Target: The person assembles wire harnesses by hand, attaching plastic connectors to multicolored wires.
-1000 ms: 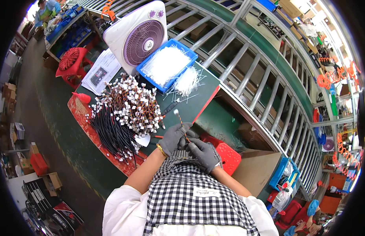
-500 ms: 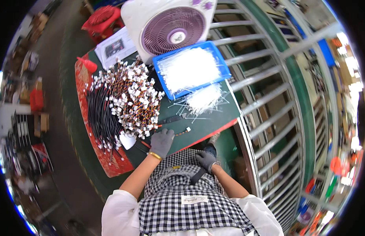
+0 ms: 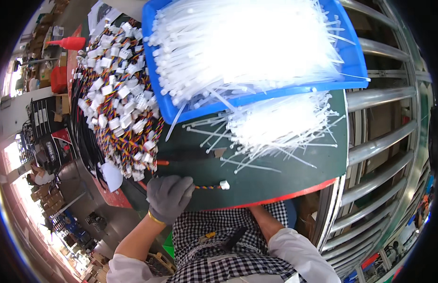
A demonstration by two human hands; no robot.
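My left hand (image 3: 169,198), in a grey glove, is closed on a cable at the table's near edge. Out of its right side runs a twisted multicoloured wire (image 3: 207,187) that ends in a white connector (image 3: 224,185). My right forearm (image 3: 265,221) reaches under the red table edge, which hides the hand. Beyond the left hand lies a large bundle of cables (image 3: 120,120) with white connectors, black sleeves to its left. A dark tool with a metal tip (image 3: 219,152) rests past the held cable. Loose white cable ties (image 3: 280,127) are heaped right of it.
A blue bin (image 3: 165,101) full of white cable ties stands on the green table (image 3: 285,177). At the far left are a red bottle (image 3: 70,43) and a printed sheet (image 3: 101,16). A metal roller conveyor (image 3: 379,146) runs along the right.
The view has moved in closer to the table. My right hand, seen on my lap before, has passed under the table edge. My left hand stays closed on the cable.
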